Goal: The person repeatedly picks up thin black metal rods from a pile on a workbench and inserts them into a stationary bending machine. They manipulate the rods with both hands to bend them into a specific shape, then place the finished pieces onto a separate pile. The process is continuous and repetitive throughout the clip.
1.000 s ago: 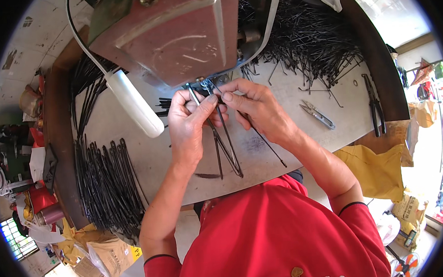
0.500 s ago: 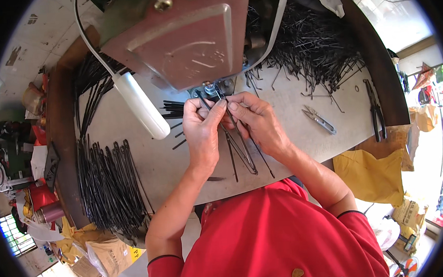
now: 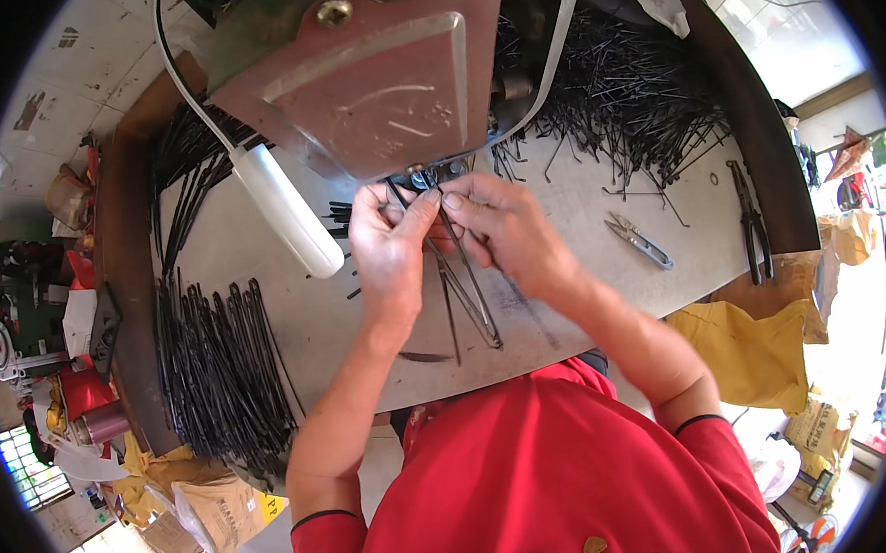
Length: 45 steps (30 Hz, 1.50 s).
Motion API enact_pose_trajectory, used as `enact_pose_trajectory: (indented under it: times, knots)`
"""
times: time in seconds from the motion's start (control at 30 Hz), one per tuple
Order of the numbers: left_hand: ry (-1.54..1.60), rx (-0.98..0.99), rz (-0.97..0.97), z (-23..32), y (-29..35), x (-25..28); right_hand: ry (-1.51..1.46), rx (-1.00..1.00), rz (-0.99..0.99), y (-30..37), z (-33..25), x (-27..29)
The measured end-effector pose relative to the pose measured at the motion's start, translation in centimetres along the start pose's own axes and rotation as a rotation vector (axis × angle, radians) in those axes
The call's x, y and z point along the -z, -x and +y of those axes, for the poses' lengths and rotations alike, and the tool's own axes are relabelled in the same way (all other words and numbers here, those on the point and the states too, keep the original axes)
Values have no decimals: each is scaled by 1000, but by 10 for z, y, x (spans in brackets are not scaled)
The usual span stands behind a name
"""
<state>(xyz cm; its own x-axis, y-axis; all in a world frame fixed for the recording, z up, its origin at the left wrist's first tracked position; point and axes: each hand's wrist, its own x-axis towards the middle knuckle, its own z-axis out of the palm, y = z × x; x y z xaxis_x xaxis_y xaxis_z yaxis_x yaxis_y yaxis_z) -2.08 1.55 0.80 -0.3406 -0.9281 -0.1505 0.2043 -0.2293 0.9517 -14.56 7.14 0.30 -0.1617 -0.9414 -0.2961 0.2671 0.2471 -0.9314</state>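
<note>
L hand (image 3: 387, 254) + R hand (image 3: 521, 232) both shifted a bit left vs. 0.5 s ago; looped black strap (image 3: 492, 338) moved w/ them. Thin black piece (image 3: 536, 322) trailing below R hand was sharp then, now only a blurred streak.

Strap: held above desk (image 3: 315, 328), upper end right under machine head (image 3: 363, 90), loop end hanging twd front edge. Another thin strip (image 3: 452, 321) hangs just left of the loop.

L hand: thumb + fingers pinching strap nr its upper end. R hand: thumb + fingertips closed on thin piece's upper part, tight beside L hand; exact contact pt hidden.

Machine head: reddish-brown plate, green body, overhanging desk's far side. White lamp (image 3: 287, 213) on bent stem, left of it, angled down twd hands. Short black strips (image 3: 340, 222) on desk just left of L hand, partly covered. Dark scrap or smear (can't tell) nr front edge.

Desk, L edge: thick bundle of black straps (image 3: 217, 368), approx. parallel; more black strips (image 3: 180, 185) twd far L corner. Far R corner: big tangled heap of thin black pieces (image 3: 634, 96), some w/ bent ends. Twd R edge: snips (image 3: 642, 243), small ring (image 3: 713, 178), dark-handled pliers (image 3: 751, 220) lying along the edge. Beyond R edge, nr front: yellow bag (image 3: 747, 351).
</note>
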Motion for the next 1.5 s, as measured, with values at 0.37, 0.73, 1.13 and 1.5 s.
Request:
enact_pose_trajectory:
  times: [0.37, 0.73, 1.13, 1.5]
  knots:
    - [22, 63, -35, 1, -5, 8, -224, -31, -53, -2, -7, 3]
    - [-109, 84, 24, 28, 19, 6, -136, 125, -94, 14, -9, -1]
    - [-1159, -166, 156, 73, 60, 177, 1591, 219, 644, -7, -10, 82]
    - [-1417, -585, -87, 4, 48, 72, 1685, 209, 66, 24, -36, 97]
